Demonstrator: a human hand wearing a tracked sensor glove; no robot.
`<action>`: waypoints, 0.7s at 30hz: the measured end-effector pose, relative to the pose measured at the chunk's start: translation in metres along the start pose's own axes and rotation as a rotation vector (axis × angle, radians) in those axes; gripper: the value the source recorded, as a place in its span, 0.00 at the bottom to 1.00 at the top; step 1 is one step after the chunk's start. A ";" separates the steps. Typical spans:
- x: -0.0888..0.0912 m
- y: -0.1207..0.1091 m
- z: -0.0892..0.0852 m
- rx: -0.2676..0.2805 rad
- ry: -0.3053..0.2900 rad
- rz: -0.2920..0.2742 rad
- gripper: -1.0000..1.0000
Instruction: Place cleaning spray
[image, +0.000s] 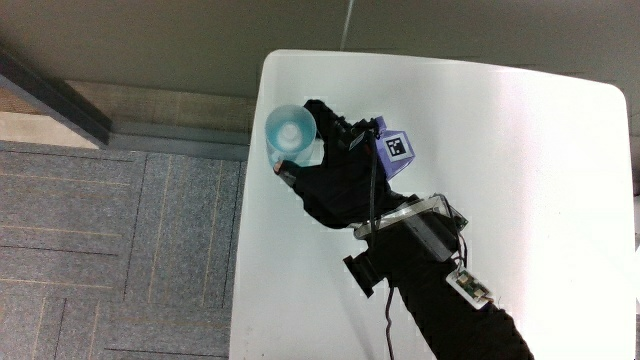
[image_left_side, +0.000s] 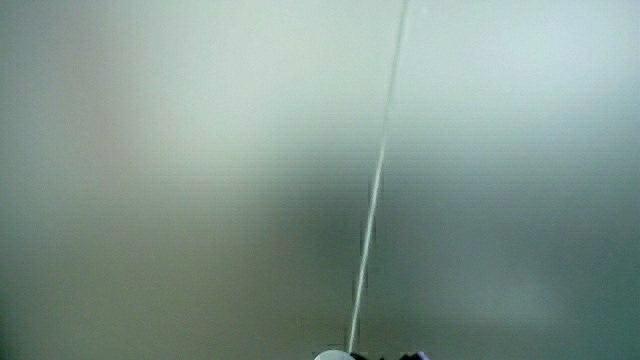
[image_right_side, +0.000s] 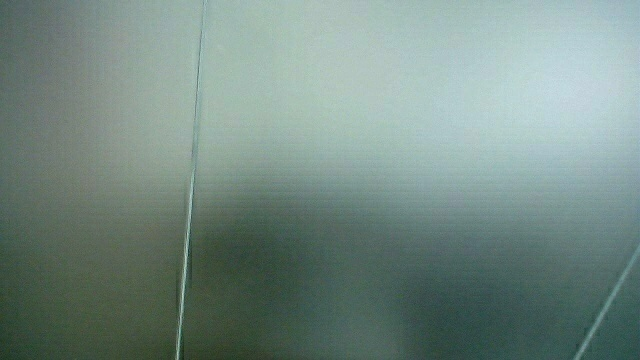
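Note:
In the main view a pale blue cleaning spray bottle (image: 288, 133) is seen from above, at the white table's (image: 520, 180) edge near a corner. The black-gloved hand (image: 322, 152) is against the bottle, its fingers curled around the bottle's body. A small red part (image: 288, 171) shows at the bottle just under the fingers. The patterned cube (image: 397, 148) sits on the back of the hand. The forearm (image: 440, 290) reaches in from the person's side. I cannot tell whether the bottle stands on the table or hangs above it. Both side views show only a pale wall.
Grey carpet floor (image: 120, 250) lies just past the table edge where the bottle is. A black cable (image: 385, 320) and a small device (image: 470, 287) hang at the forearm.

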 end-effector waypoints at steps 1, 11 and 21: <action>0.005 0.000 0.000 -0.003 -0.019 -0.004 0.50; 0.038 -0.009 -0.008 -0.011 -0.013 -0.067 0.50; 0.066 -0.019 -0.009 -0.003 -0.001 -0.098 0.50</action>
